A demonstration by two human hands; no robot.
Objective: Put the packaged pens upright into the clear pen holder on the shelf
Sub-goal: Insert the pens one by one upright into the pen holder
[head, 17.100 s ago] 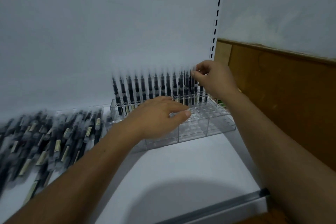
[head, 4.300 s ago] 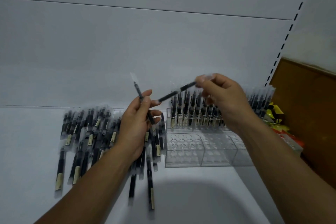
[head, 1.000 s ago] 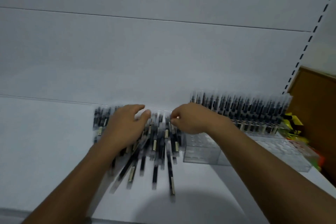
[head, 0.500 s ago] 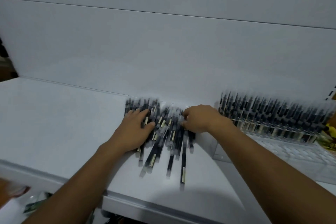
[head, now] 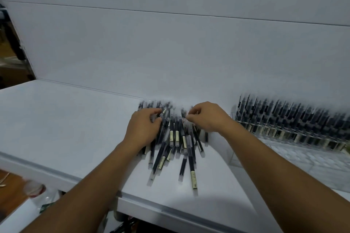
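Observation:
A heap of packaged black pens (head: 174,143) lies on the white shelf (head: 66,128), fanned toward the front edge. My left hand (head: 144,128) rests on the heap's left side, fingers and thumb curled round pens at its far end. My right hand (head: 207,118) sits over the heap's right side, fingertips curled and pinching the top of a pen. To the right stands the clear pen holder (head: 295,159). Its back rows are filled with upright pens (head: 287,119), blurred. Its front cells show no pens.
The white back panel (head: 170,53) rises just behind the heap and holder. The shelf's front lip (head: 170,212) runs below my forearms. Under it at the lower left is a blurred round container with a red band (head: 35,190).
The view has swung left and down, so the holder sits further right. Both hands stay on the heap; my left fingers have curled from lying flat.

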